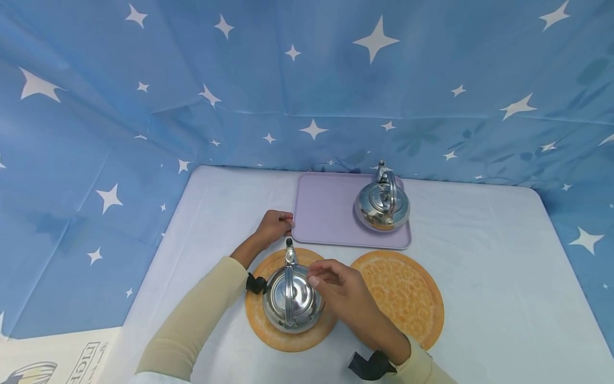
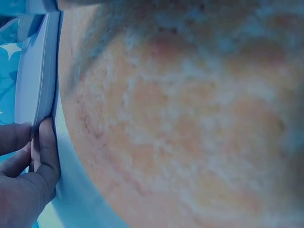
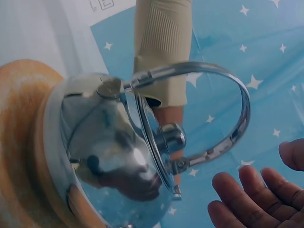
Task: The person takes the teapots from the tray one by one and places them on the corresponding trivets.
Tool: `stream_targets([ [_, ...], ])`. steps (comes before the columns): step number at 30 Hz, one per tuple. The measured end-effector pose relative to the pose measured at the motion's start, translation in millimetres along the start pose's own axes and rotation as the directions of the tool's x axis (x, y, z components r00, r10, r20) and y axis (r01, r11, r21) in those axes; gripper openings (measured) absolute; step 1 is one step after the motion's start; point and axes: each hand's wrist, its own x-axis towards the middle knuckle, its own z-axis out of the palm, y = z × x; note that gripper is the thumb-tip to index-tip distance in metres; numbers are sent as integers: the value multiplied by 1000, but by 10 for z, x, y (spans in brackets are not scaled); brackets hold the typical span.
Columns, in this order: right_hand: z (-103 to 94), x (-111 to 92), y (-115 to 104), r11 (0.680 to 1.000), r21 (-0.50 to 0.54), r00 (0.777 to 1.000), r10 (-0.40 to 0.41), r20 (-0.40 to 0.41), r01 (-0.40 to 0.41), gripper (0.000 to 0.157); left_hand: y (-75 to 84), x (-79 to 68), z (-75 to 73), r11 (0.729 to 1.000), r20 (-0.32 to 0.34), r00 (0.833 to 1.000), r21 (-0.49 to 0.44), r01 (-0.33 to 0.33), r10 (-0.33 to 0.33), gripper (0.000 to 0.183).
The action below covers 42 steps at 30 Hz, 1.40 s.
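Observation:
At the lower left corner of the lilac tray, my left hand pinches the rim. The left wrist view shows the thumb on one face of the tray and fingers on the other. One silver kettle stands on the tray's right part. A second silver kettle, its handle raised, stands on the left round mat, which has a bread-like print. My right hand hovers beside this kettle, its loosely bent fingers apart from the handle in the right wrist view.
Another round printed mat lies at the right, below the tray. White cloth covers the table. A blue star-patterned curtain borders the back and sides. A printed cloth shows at lower left.

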Motion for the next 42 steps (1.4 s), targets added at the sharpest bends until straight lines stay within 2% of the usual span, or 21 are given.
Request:
stream_targets([
  [2, -29, 17, 18, 997, -25, 998, -66, -8, 66, 29, 8, -5, -2, 1000, 0, 1000, 1, -1, 1, 34],
  [5, -68, 45, 41, 978, -103, 983, -184, -22, 180, 25, 16, -13, -10, 1000, -3, 1000, -3, 0, 0, 34],
  [8, -106, 62, 51, 971, -125, 978, -208, -36, 202, 25, 19, -16, -18, 1000, -3, 1000, -3, 4, -4, 35],
  [16, -202, 99, 48, 970, -188, 978, -177, -113, 154, 28, -2, -16, -30, 1000, -6, 1000, 10, 8, -8, 36],
  [20, -252, 112, 56, 969, -179, 972, -194, -135, 168, 28, -16, -18, -37, 1000, -6, 1000, 10, 8, -8, 35],
  [30, -429, 178, 90, 980, -74, 963, -197, -184, 186, 30, -41, -17, -30, 1000, -8, 1000, 12, -10, 10, 35],
  [35, -537, 172, 101, 983, -66, 956, -184, -230, 173, 32, -38, -16, -8, 1000, 10, 1000, 9, -5, 5, 36],
  [42, -685, 153, 121, 979, -73, 934, -202, -295, 189, 30, -31, -7, -9, 1000, 15, 1000, -2, -15, 16, 36],
])
